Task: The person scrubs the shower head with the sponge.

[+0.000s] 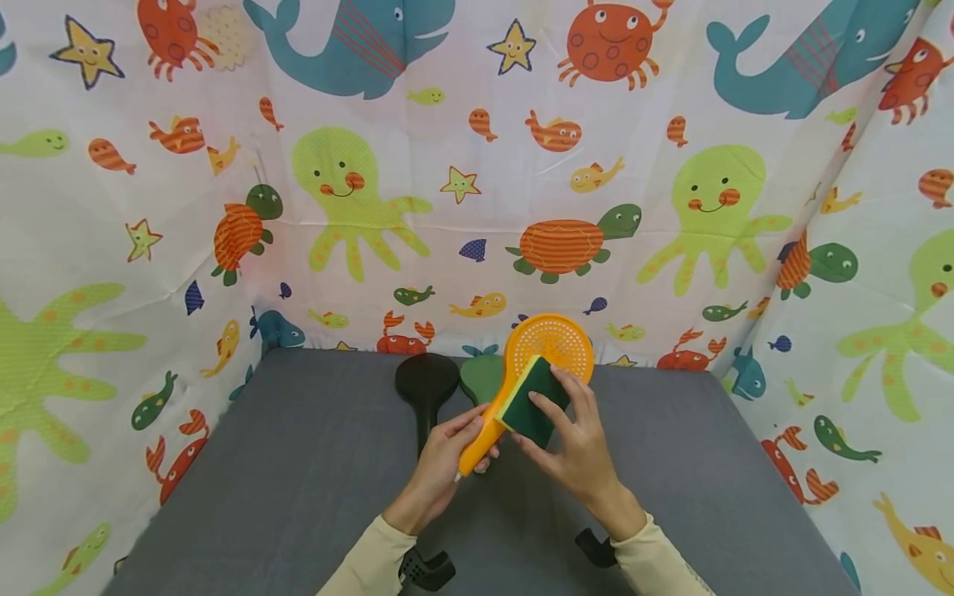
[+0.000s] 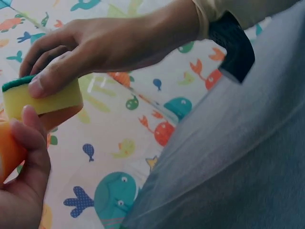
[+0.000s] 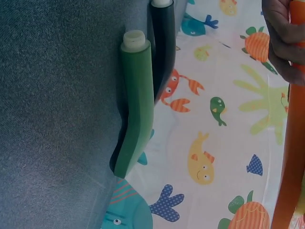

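Observation:
An orange handheld shower head (image 1: 555, 335) is gripped by its handle in my left hand (image 1: 440, 463), its round face full of small holes. My right hand (image 1: 581, 447) holds a sponge (image 1: 532, 406) between thumb and fingers. The sponge is yellow with a dark green scouring side, and its yellow side lies against the shower head near the neck. In the left wrist view the sponge (image 2: 45, 98) partly covers the orange piece.
Behind the hands lie a black shower head (image 1: 427, 381) and a green shower head (image 1: 480, 377) on the grey table (image 1: 298, 480). Their handles end in pale connectors, seen in the right wrist view. A curtain (image 1: 462, 232) printed with sea animals rises at the back and both sides.

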Tool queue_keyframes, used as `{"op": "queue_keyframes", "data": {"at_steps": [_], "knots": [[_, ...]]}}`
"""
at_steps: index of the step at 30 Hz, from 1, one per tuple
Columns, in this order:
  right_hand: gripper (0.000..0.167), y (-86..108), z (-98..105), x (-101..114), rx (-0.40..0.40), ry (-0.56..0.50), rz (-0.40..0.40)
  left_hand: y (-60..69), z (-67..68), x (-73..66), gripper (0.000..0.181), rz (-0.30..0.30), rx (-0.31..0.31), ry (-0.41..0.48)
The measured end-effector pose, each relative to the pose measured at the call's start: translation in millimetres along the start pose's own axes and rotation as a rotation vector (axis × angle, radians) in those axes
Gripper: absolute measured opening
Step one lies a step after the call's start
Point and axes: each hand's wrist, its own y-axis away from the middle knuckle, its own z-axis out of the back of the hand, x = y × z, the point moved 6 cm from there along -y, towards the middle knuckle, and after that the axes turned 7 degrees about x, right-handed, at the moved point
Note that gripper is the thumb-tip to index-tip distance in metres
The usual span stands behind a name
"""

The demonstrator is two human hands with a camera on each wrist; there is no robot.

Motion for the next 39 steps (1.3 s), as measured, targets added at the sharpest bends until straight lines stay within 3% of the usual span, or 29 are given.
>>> {"op": "queue_keyframes", "data": {"at_steps": [6, 14, 21, 31, 39], "knots": [[0.056, -1.1, -1.6, 6.4, 0.022, -0.012, 0.049, 0.9, -1.6, 0.2, 0.052, 0.036, 0.012, 0.063], [0.054, -2.8, -3.5, 14.7, 0.040, -0.054, 0.084, 0.0, -5.7, 1.6, 0.049, 0.037, 0.029, 0.143], [0.055, -1.2, -6.6, 23.4, 0.100, -0.062, 0.077, -0.9, -8.5, -1.6, 0.048, -0.003, 0.038, 0.183], [0.054, 4.8, -11.5, 39.3, 0.104, -0.131, 0.127, -0.3, -6.4, -2.2, 0.049, -0.040, 0.055, 0.231], [0.053, 7.3, -14.1, 38.5, 0.117, -0.138, 0.123, -2.8, -2.6, -0.2, 0.052, -0.052, 0.075, 0.265]]}}
